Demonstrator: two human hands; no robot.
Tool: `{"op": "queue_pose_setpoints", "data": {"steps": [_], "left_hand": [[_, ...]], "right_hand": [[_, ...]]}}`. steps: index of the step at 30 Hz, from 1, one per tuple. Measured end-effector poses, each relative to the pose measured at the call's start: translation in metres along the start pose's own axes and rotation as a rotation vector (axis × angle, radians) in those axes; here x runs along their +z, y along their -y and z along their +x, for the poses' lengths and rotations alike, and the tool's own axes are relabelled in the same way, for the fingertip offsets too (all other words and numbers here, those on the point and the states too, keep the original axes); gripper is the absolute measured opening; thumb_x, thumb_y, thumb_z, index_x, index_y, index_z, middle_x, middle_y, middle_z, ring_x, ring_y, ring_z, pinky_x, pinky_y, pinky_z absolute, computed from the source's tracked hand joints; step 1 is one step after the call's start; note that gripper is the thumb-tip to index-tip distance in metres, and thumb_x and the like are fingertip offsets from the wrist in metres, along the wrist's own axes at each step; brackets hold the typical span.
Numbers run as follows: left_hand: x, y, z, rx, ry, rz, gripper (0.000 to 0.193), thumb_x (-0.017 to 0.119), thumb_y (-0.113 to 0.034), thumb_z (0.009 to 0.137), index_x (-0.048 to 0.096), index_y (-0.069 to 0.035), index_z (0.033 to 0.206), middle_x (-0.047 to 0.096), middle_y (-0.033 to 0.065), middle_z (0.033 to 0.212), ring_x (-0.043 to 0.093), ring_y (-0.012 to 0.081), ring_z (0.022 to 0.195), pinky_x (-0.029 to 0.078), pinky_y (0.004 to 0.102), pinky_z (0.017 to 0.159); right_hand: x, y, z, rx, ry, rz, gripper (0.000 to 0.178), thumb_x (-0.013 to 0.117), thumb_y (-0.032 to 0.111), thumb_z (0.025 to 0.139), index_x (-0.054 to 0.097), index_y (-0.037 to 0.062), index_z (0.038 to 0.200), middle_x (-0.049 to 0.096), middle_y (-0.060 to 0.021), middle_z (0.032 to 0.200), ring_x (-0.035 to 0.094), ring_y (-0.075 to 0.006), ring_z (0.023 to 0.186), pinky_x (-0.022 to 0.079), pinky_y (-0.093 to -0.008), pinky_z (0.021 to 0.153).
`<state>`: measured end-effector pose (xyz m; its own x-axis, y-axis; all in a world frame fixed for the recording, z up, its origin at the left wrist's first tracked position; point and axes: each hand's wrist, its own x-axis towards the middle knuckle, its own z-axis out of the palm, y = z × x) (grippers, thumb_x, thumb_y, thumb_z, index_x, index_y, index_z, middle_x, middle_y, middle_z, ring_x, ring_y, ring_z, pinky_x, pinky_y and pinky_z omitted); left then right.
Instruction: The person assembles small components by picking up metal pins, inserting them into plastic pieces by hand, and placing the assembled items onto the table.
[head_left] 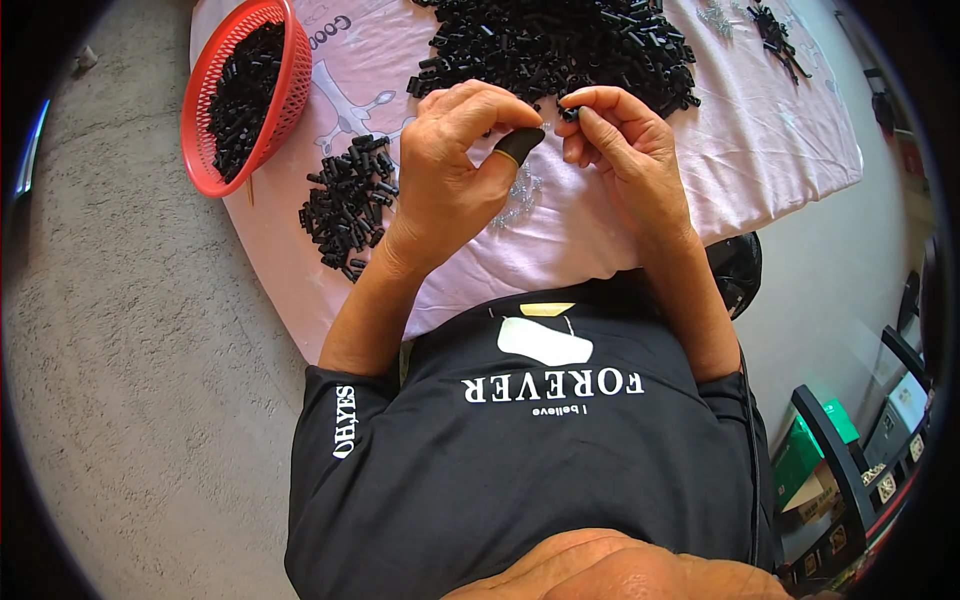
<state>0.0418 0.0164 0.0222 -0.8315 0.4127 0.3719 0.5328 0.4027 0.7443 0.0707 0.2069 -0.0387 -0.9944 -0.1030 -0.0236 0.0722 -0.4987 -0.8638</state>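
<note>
My left hand (450,170) is over the pink-clothed table, thumb and forefinger brought together in a pinch. A black finger cot (519,146) covers its thumb tip; whatever is in the pinch is too small to make out. Close beside it, my right hand (635,150) grips a small black plastic piece (570,113) between thumb and forefinger. Beneath and between the hands lies a loose scatter of tiny clear or silvery parts (520,195), partly hidden by the left hand. A large heap of black tubular plastic pieces (560,50) spreads just beyond both hands.
A smaller pile of black tubular pieces (348,205) lies left of my left hand. The red plastic basket (293,85) at the table's left edge holds more. Far right are more silvery parts (716,18) and a black cluster (780,42). Dark-framed furniture (835,455) stands lower right.
</note>
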Motion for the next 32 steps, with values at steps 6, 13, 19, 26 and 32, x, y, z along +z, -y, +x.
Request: {"op": "queue_pose_setpoints", "data": {"steps": [6,13,19,26,32], "left_hand": [[0.01,0.002,-0.001,0.053,-0.066,-0.009,0.022,0.073,0.006,0.072,0.071,-0.008,0.089,0.072,0.0053,0.088,0.069,0.0226,0.084,0.049,0.033,0.082],[0.013,0.002,-0.002,0.027,-0.081,-0.069,0.023,0.072,0.008,0.07,0.071,-0.007,0.088,0.072,0.0058,0.09,0.069,0.0232,0.086,0.05,0.0327,0.082],[0.008,0.003,0.003,-0.008,0.044,-0.12,0.024,0.07,0.007,0.072,0.074,-0.007,0.092,0.073,0.0063,0.092,0.068,0.0226,0.088,0.049,0.0324,0.084],[0.007,0.028,0.005,0.054,-0.003,0.347,0.02,0.068,-0.003,0.074,0.074,-0.012,0.091,0.063,0.0026,0.088,0.061,0.0214,0.087,0.035,0.0387,0.088],[0.022,0.028,0.0,0.052,0.067,0.579,0.019,0.071,-0.009,0.07,0.073,-0.011,0.088,0.062,0.0017,0.092,0.058,0.022,0.096,0.034,0.0423,0.087]], "right_hand": [[-0.001,0.002,0.0,0.045,0.072,0.054,0.019,0.057,0.011,0.103,0.065,0.0015,0.117,0.072,-0.0062,0.094,0.067,-0.0091,0.081,0.052,-0.0208,0.072],[0.001,0.004,-0.001,0.052,0.123,0.065,0.019,0.057,0.011,0.103,0.067,0.0013,0.115,0.071,-0.0054,0.092,0.067,-0.0087,0.081,0.052,-0.0201,0.072],[-0.005,-0.002,0.0,0.089,0.093,0.193,0.018,0.058,0.011,0.102,0.069,0.0021,0.113,0.069,-0.0029,0.089,0.064,-0.007,0.08,0.052,-0.0192,0.072],[-0.012,-0.004,0.004,0.067,0.006,0.498,0.019,0.059,0.012,0.102,0.067,0.0015,0.116,0.069,-0.0073,0.097,0.065,-0.0112,0.083,0.056,-0.0226,0.078],[-0.013,-0.006,0.005,0.084,0.03,0.479,0.019,0.059,0.012,0.102,0.067,0.0033,0.117,0.07,-0.0082,0.101,0.067,-0.0123,0.086,0.057,-0.0238,0.08]]}}
